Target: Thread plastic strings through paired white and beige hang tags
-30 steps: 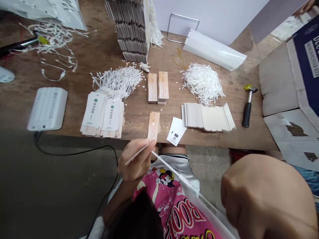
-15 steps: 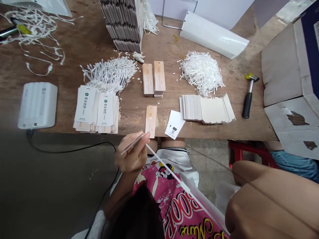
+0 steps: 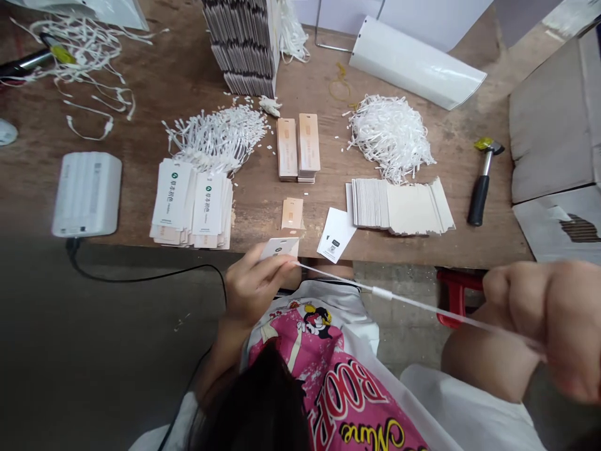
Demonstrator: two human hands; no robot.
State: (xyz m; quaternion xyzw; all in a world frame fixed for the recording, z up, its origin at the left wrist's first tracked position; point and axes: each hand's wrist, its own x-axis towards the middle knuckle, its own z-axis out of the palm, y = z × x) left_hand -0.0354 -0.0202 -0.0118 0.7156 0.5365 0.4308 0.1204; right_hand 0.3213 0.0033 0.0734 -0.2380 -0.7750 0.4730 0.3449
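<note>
A white card tag (image 3: 280, 247) with a slot and a small round logo is pinched in my left hand (image 3: 253, 285), just below the table's front edge. From that hand a thin white string (image 3: 413, 302) with a small white sleeve runs taut to the right. Its far end is closed in my right hand (image 3: 547, 319), which is blurred and raised at the right. Just beyond my left hand lie orange cards (image 3: 292, 213), and to their right two white cards (image 3: 336, 235). Two stacks of orange tags (image 3: 287, 149) stand farther back.
Strung white tags (image 3: 171, 195) lie front left beside a white box-shaped device (image 3: 87, 195) with a black cable. A loose string pile (image 3: 391, 136), a row of cards (image 3: 399, 207), a hammer (image 3: 483, 185) and a cardboard box (image 3: 549, 119) are at the right. A tall card stack (image 3: 246, 50) stands behind.
My right hand has risen into view at the right, drawing the string taut and nearer level. My left hand has turned the card so its white face shows. The view has shifted slightly.
</note>
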